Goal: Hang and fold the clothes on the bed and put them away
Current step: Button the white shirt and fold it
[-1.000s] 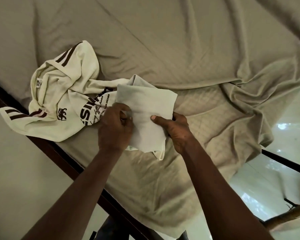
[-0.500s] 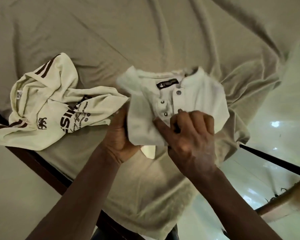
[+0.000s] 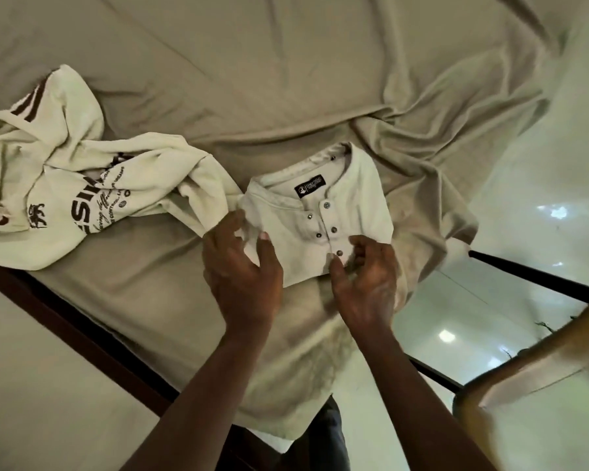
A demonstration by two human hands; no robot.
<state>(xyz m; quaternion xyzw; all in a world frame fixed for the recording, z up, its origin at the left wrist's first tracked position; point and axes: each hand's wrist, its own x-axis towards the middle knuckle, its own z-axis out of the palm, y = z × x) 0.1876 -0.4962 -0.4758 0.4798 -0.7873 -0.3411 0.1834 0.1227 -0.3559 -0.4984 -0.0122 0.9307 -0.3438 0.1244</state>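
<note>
A folded pale button-neck shirt [image 3: 351,212] lies collar-up on the beige bed sheet [image 3: 252,79], near the bed's corner. My left hand [image 3: 242,266] hovers at its left edge with relaxed fingers spread, the fingertips touching the cloth. At the shirt's lower right edge my right hand [image 3: 368,280] has loosely curled fingers just above the cloth, holding nothing. A crumpled cream jersey [image 3: 68,185] with dark stripes and lettering lies to the left, its sleeve reaching the folded shirt.
The dark wooden bed frame [image 3: 65,321] runs along the lower left, with pale floor beyond it. A glossy floor [image 3: 541,232] shows on the right. A wooden piece of furniture [image 3: 524,385] stands at the lower right, close to the bed corner.
The folded shirt was turned over, showing its collar and buttons, and set down on the sheet. Both hands have let go of it and drawn back slightly.
</note>
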